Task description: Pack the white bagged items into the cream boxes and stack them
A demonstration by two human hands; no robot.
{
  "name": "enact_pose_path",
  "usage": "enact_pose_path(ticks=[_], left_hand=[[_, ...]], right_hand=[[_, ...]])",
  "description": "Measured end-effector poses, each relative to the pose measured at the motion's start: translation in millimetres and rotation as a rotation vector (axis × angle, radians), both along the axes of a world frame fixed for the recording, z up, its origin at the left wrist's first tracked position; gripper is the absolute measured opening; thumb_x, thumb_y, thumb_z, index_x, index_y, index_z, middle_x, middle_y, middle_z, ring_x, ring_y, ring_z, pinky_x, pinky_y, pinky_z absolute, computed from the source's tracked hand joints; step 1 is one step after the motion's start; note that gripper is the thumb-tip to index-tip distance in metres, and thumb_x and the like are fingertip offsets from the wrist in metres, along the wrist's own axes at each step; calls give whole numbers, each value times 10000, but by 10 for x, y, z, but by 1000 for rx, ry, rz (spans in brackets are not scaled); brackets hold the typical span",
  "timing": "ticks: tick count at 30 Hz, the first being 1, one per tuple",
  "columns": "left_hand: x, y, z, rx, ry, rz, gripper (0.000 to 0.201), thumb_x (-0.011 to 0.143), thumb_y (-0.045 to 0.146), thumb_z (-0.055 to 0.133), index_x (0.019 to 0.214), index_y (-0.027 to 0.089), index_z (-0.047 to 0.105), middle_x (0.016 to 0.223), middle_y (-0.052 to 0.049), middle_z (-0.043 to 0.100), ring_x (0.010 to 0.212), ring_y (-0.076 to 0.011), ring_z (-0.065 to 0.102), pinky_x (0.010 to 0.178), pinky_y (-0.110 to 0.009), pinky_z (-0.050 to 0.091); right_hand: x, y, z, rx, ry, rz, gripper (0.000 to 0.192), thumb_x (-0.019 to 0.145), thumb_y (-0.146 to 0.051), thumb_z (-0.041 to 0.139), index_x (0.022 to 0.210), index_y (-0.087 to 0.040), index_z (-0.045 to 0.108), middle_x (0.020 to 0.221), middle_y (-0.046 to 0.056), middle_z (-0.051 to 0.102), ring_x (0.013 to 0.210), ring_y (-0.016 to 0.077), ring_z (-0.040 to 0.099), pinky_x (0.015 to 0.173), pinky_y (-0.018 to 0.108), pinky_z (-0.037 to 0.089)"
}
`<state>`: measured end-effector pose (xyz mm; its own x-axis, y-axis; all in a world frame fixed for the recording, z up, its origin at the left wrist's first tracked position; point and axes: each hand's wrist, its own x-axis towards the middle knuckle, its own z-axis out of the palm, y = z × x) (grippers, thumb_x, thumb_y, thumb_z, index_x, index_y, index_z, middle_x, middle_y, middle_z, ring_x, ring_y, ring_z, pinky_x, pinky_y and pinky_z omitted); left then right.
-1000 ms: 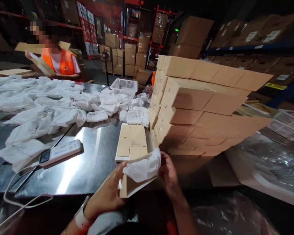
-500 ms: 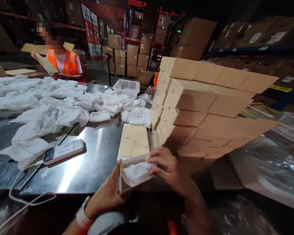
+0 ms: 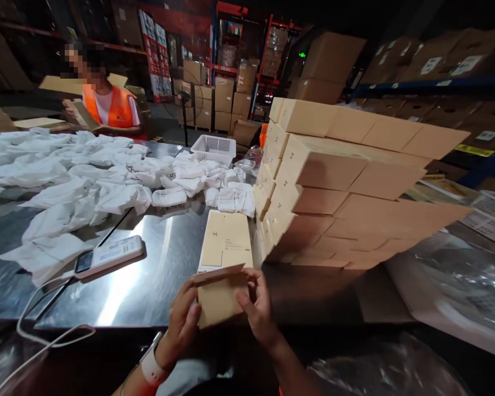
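Between my two hands is a small tan cardboard box (image 3: 220, 302), held above the near edge of the table. My left hand (image 3: 184, 311) grips its left side, thumb on the near face. On the right side my right hand (image 3: 256, 302) grips it, thumb pressing the face and fingers behind the raised flap (image 3: 218, 275). The inside of the box is hidden. Just beyond it a flat tan box (image 3: 226, 239) with small print lies on the table. To the right rises a tall stack of tan boxes (image 3: 322, 181).
White wrapped packets (image 3: 86, 170) cover the table's far left. A power bank (image 3: 111, 256) with a white cable (image 3: 22, 319) lies nearer. A white basket (image 3: 213, 147) stands at the far edge. Across the table a person in an orange vest (image 3: 111, 110) holds cardboard.
The open box with white wrapping inside has been tilted, and its flap now covers the opening. My right hand has moved from the wrapping to the box's right side.
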<state>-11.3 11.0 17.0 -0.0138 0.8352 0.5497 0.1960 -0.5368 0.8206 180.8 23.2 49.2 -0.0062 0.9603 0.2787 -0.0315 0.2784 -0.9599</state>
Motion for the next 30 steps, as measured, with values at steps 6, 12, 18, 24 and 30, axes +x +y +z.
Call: enact_pose_path(ticks=[6,12,18,24,30], left_hand=[[137,-31,131,-128,-207,-3,347,990,391,514,1306,254,549,1173,-73,708,1059,-217,691,909,-333,571],[205,83,342,-142,-37,52,267,950,356,575,940,185,779,812,-55,812,697,-206,752,644,-283,613],[396,-88,500,100,100,18,541,954,180,557,1485,240,476,1192,-110,780,860,-206,800,717,-241,630],[365,-251,630,221,364,80,795,928,116,459,1611,305,101,1080,-99,814,691,-243,797,565,-295,627],[356,-335,554,243,519,132,893,880,91,462,1618,229,-21,1191,-175,766,693,-311,798,542,-371,641]], right_hand=[[-16,-42,181,-69,64,8,361,712,-142,627,990,-269,434,857,-41,569,684,115,610,632,222,540],[-3,-49,356,615,-616,-440,335,843,-60,619,1125,-239,600,985,58,628,928,206,642,828,340,580],[-92,-102,832,982,-901,-247,274,918,-45,599,1182,-87,657,955,131,738,910,222,695,804,329,603],[-71,-164,961,1068,-974,-239,242,954,-71,548,1147,-91,692,923,128,783,889,224,736,770,346,620],[-68,-279,978,1111,-1051,-238,267,926,-26,502,1100,-55,702,918,161,799,825,253,770,692,358,641]])
